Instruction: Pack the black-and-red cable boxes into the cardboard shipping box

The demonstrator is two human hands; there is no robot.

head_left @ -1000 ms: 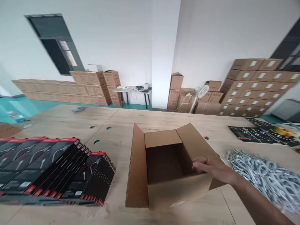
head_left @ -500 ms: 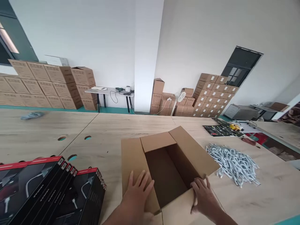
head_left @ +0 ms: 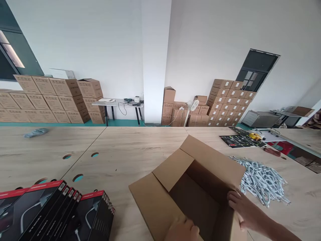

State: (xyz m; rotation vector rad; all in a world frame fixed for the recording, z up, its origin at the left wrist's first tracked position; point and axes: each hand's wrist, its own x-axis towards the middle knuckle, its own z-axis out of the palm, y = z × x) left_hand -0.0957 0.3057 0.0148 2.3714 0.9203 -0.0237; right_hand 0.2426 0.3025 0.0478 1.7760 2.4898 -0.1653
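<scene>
- Brown cardboard carton (head_left: 213, 160): open, flaps raised, on wooden table (head_left: 125, 154).
- Right hand (head_left: 248, 211): fingers spread over carton's right edge, near white coiled cables (head_left: 262, 182).
- Left hand (head_left: 183, 231): at near flap, partly out of view; grip cannot be told.

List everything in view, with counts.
open cardboard box: 1, brown, table front right
black retail boxes: several, red tops, front left
cable heap: 1, white, right of box
printed black sheets: a few, far right of table
crumpled item: 1, blue-grey, far left of table
wooden table: 1, pale, under these
stacked cartons: many, brown, along back walls
side table: 1, pale, by back wall
pedestal fan: 1, white, among cartons
left hand: 1, at box's near edge
right hand: 1, on box's right side
</scene>
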